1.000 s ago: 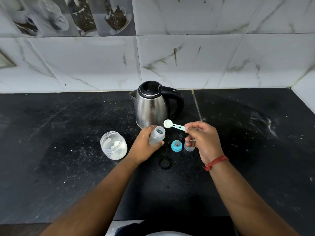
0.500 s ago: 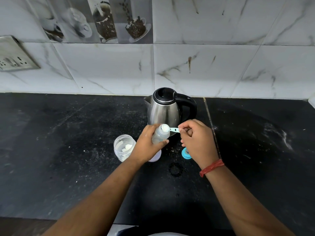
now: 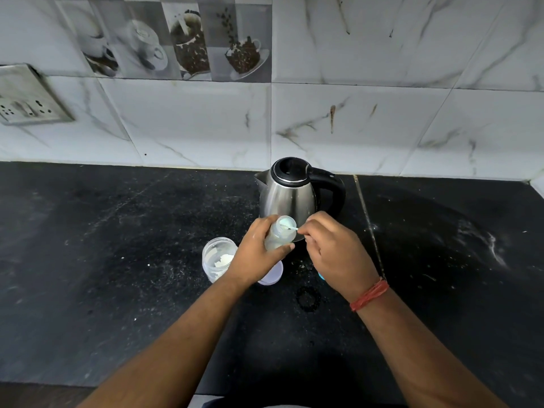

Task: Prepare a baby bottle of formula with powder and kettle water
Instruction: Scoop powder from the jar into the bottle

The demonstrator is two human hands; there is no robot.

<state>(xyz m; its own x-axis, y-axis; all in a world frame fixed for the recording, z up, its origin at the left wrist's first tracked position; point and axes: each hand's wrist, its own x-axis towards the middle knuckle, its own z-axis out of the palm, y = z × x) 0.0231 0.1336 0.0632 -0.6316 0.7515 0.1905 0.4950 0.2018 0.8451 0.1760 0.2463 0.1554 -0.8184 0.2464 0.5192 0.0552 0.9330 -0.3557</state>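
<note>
My left hand [image 3: 259,254] grips a small clear baby bottle [image 3: 279,235], tilted with its open mouth up and to the right. My right hand [image 3: 335,251] pinches the handle of a pale blue scoop [image 3: 287,225], whose bowl sits over the bottle's mouth. An open clear jar [image 3: 216,257] holding white powder stands just left of my left hand. The steel kettle [image 3: 290,194] with a black handle and lid stands right behind the bottle. A blue bottle collar [image 3: 321,276] peeks out under my right hand.
The black stone counter [image 3: 117,260] is dusted with white specks. A pale lid [image 3: 272,275] lies under my left hand. A ring-shaped wet mark [image 3: 307,297] lies in front of the hands. Tiled wall runs behind, with a socket plate [image 3: 26,98] at the left.
My right hand brought the scoop from beside the bottle onto its mouth. The view shifted, so everything sits lower and further right in frame.
</note>
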